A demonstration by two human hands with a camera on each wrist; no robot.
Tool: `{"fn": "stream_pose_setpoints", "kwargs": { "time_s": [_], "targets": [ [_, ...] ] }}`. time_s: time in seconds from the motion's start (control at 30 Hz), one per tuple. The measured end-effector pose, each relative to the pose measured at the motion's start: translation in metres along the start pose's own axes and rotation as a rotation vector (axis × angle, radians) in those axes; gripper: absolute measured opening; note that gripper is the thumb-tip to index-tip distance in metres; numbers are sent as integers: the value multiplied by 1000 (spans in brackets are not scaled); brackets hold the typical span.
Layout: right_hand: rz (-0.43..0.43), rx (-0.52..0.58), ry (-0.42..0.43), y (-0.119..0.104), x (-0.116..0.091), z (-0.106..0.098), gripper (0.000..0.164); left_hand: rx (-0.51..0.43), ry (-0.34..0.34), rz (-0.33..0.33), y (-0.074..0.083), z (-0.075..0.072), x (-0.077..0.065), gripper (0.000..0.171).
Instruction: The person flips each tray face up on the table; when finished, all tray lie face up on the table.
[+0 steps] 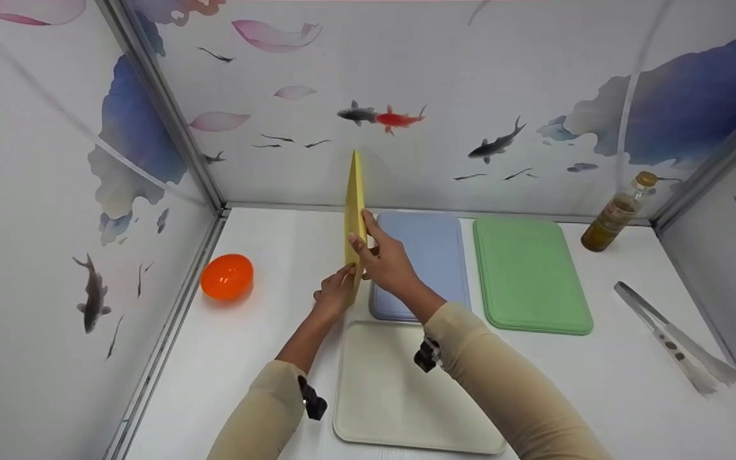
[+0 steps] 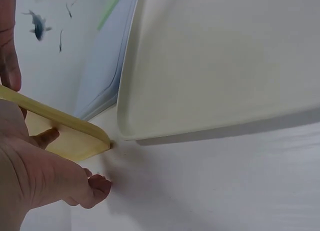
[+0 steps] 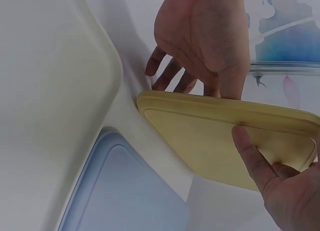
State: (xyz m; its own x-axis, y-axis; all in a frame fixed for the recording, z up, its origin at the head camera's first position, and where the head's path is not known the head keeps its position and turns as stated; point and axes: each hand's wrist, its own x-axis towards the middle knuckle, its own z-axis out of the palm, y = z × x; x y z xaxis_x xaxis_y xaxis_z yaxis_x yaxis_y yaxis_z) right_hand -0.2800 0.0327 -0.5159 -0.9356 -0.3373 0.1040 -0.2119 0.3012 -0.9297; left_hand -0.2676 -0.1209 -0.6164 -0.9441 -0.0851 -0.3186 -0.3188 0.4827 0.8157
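Both hands hold a yellow cutting board (image 1: 353,198) on edge, nearly edge-on to the head view. My left hand (image 1: 336,291) grips it low down, at its left side. Higher up, my right hand (image 1: 388,259) grips the near edge, fingers and thumb on opposite faces. In the right wrist view the board's broad face (image 3: 210,146) shows, with a right-hand finger on it. The left wrist view shows its lower corner (image 2: 102,138) close over the white table. A blue board (image 1: 422,268) lies flat just right of the hands.
A cream tray (image 1: 400,383) lies in front, under the forearms. A green board (image 1: 531,275) lies right of the blue one. An orange bowl (image 1: 227,276) stands at left. An oil bottle (image 1: 611,220) and metal tongs (image 1: 662,332) are at right. Patterned walls enclose the table.
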Motion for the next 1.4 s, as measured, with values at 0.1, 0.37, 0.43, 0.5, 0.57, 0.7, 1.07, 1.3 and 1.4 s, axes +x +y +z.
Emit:
{"fn": "stream_pose_setpoints", "kwargs": {
  "time_s": [0.1, 0.37, 0.43, 0.5, 0.57, 0.7, 1.07, 1.3, 1.4],
  "targets": [
    [3, 23, 7, 0, -2, -1, 73, 25, -28, -9, 1, 0, 1, 65],
    [18, 104, 22, -3, -8, -3, 69, -128, -66, 70, 5, -20, -23, 65],
    [17, 125, 16, -4, -9, -2, 68, -186, -74, 97, 2, -25, -25, 64],
    [13, 148, 9, -4, -11, -1, 69, -226, -74, 116, -2, -30, -27, 63],
    [7, 176, 1, -2, -13, 0, 69, -261, -71, 138, -6, -34, -26, 63],
    [9, 235, -21, 2, -17, 2, 69, -266, -22, 164, -15, -38, -23, 67],
    [-150, 55, -14, 7, -14, 3, 64, -161, 173, 70, -22, -52, -32, 73],
    [-127, -5, 18, 17, -15, 4, 73, -104, 282, 109, -21, -62, -34, 75],
    [-104, -75, 7, 22, -16, 5, 82, -84, 302, 112, -20, -64, -34, 75]
  ]
}}
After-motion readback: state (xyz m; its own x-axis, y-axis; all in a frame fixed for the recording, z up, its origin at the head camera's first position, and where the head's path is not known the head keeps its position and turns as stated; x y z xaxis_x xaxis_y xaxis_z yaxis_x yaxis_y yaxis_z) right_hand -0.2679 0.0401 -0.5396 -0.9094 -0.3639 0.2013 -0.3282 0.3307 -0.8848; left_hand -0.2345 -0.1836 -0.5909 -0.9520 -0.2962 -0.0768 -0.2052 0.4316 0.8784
